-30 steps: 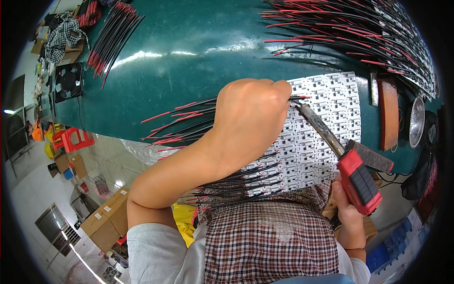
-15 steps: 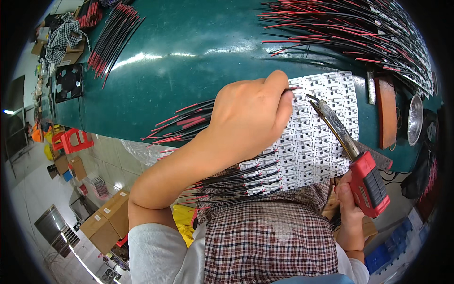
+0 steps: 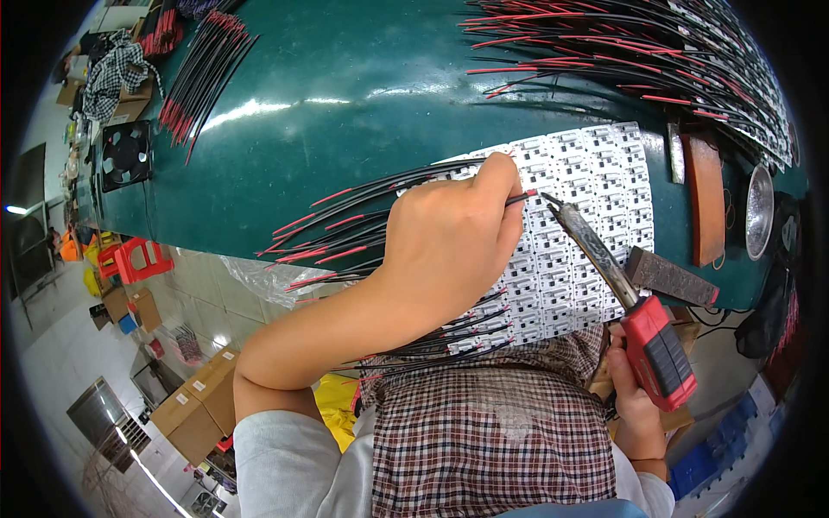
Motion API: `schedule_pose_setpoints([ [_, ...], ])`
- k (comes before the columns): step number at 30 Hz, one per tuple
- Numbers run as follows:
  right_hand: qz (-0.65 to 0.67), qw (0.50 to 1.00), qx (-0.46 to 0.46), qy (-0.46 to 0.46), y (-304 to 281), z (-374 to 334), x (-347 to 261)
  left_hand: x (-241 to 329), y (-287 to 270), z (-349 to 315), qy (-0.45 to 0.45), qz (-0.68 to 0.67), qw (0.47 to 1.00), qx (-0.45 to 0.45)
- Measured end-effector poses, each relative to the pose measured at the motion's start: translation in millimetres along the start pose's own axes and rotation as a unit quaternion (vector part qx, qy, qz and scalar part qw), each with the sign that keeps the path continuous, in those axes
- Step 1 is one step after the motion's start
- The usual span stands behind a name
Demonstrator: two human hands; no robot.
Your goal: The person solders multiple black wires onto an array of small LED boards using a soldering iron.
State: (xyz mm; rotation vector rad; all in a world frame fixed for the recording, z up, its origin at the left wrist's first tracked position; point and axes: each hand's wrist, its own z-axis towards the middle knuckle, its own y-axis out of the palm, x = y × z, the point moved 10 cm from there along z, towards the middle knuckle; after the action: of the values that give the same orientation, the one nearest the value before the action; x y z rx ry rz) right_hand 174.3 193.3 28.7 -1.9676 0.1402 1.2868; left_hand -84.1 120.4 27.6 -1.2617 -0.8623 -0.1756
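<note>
Wire [image 3: 521,198], a thin black lead with a red tip, is pinched in the left hand [image 3: 453,237] and held down on the white board panel [image 3: 587,224] that lies on the green table [image 3: 345,112]. Its long axis runs left to right, red end pointing right toward the iron. The left hand's fingers are curled and closed on the wire, index finger pressing near the tip. The right hand [image 3: 635,406] is clenched round the red handle of the soldering iron [image 3: 604,268], down near the table's near edge; the iron slants up and left, its tip just beside the wire's red end, whether touching I cannot tell. So the joint lies just right of the left fingertips and far-left of the right hand. More red-and-black wires [image 3: 337,233] fan out left from the panel, and another bundle [image 3: 203,69] lies at far left, beside a small fan [image 3: 125,154]
</note>
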Motion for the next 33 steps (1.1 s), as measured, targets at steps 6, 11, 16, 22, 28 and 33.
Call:
schedule_pose_setpoints([
  [6,-0.018,0.998,-0.012,-0.055,8,9,-18,5,0,-5,0.04,0.044,0.998,0.034],
  [11,-0.02,0.998,-0.037,-0.051,13,17,-24,5,0,-5,0.042,0.045,0.997,0.038],
  [16,0.001,0.998,-0.003,-0.061,12,11,-17,8,-3,-4,0.048,0.046,0.997,0.039],
  [22,-0.012,0.997,-0.046,-0.055,13,19,-24,8,-2,-1,0.052,0.04,0.997,0.035],
  [28,-0.014,0.999,0.022,-0.034,4,7,-13,8,-2,5,0.062,0.042,0.997,0.028],
  [33,-0.042,0.994,-0.009,-0.103,10,18,-34,-1,-2,9,0.048,0.012,0.999,0.002],
])
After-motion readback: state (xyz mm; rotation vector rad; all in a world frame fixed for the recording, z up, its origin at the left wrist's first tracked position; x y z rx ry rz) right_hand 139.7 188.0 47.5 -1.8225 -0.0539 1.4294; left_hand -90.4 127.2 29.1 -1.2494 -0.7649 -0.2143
